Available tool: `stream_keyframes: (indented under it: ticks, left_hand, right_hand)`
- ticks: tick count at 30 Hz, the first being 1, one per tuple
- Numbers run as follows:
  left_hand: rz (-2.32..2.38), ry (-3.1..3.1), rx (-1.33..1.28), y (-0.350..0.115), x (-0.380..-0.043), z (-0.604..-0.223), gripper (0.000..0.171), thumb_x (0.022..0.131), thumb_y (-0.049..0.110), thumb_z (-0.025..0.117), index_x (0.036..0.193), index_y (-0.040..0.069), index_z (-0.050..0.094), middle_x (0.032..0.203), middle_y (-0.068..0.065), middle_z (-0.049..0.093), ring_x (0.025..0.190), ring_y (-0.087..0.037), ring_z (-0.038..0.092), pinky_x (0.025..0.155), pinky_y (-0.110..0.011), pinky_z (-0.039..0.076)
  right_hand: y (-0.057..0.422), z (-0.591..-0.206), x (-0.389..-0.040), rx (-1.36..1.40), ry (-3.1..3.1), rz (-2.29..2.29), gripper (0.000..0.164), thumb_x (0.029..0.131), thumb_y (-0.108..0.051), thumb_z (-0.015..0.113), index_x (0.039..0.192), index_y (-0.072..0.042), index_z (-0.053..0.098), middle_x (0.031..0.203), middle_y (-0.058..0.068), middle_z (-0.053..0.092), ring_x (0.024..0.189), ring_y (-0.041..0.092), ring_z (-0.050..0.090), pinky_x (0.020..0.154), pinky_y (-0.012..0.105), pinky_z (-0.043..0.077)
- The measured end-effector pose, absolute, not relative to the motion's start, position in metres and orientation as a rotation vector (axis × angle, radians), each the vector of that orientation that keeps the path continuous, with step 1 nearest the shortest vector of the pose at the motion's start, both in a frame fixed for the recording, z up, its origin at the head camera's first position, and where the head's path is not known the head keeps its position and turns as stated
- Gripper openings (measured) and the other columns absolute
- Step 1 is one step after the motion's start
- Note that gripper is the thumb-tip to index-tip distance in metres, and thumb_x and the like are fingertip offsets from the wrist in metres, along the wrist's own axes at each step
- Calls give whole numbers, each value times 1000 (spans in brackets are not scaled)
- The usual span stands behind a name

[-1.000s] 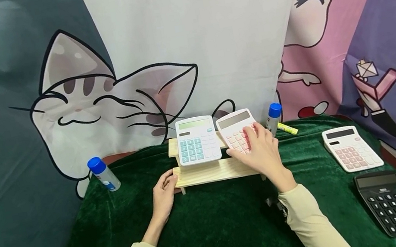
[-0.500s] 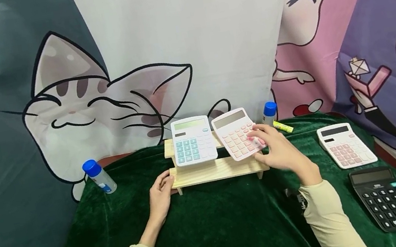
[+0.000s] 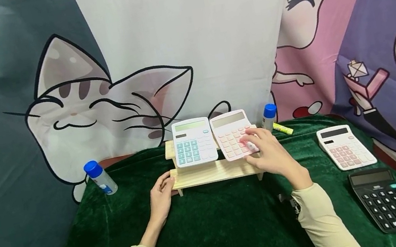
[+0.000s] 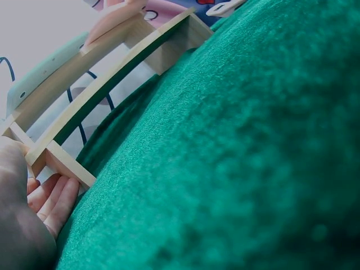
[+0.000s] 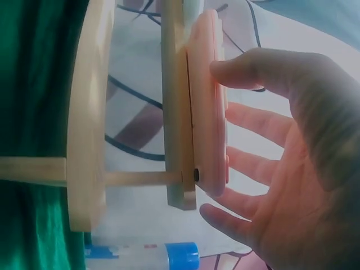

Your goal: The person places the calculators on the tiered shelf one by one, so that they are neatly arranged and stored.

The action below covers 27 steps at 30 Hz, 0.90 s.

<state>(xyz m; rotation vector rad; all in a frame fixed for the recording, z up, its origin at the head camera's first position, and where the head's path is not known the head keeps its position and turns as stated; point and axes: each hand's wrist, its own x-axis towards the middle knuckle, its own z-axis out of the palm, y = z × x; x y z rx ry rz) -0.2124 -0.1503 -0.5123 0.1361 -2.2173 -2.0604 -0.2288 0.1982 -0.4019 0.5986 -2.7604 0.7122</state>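
A two-tier wooden stand [image 3: 214,172] rests on green velvet cloth. My left hand [image 3: 160,195] holds its left end, with the thumb at the lower board and the fingers by the leg [image 4: 70,163]. On the upper tier lean two calculators side by side: a white one with blue keys [image 3: 194,140] on the left, and a pink-edged one with pink keys [image 3: 232,135] on the right, slightly tilted. My right hand [image 3: 271,150] is at the pink calculator's lower right corner. Its thumb [image 5: 230,73] touches the calculator's edge and its fairly straight fingers lie against the keys.
A white calculator with pink keys [image 3: 345,147] and a black calculator [image 3: 387,199] lie on the right. Blue-capped bottles stand left [image 3: 101,177] and behind right [image 3: 269,116], the latter beside a yellow tube [image 3: 283,128]. A printed cloth backdrop [image 3: 190,33] hangs behind.
My right hand first shifted right to the pink calculator's lower right corner, then slightly left. The calculator has turned a little straighter, toward the blue-keyed one. My left hand stays at the stand.
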Motion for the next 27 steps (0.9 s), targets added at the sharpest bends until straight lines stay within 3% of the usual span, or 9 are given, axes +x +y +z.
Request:
stream_keyframes:
  ticks: [27]
  left_hand:
    - [-2050,-2242,136,-151,-211,-511,40,103,32,57,138,13,54,127,-14,64,95,-5,67,79,-23,59]
  right_hand:
    - [182,-407,-227,567,-2675,689,44,88,-30,75,126,-12,65,147,17,46,138,40,35,111,64,31]
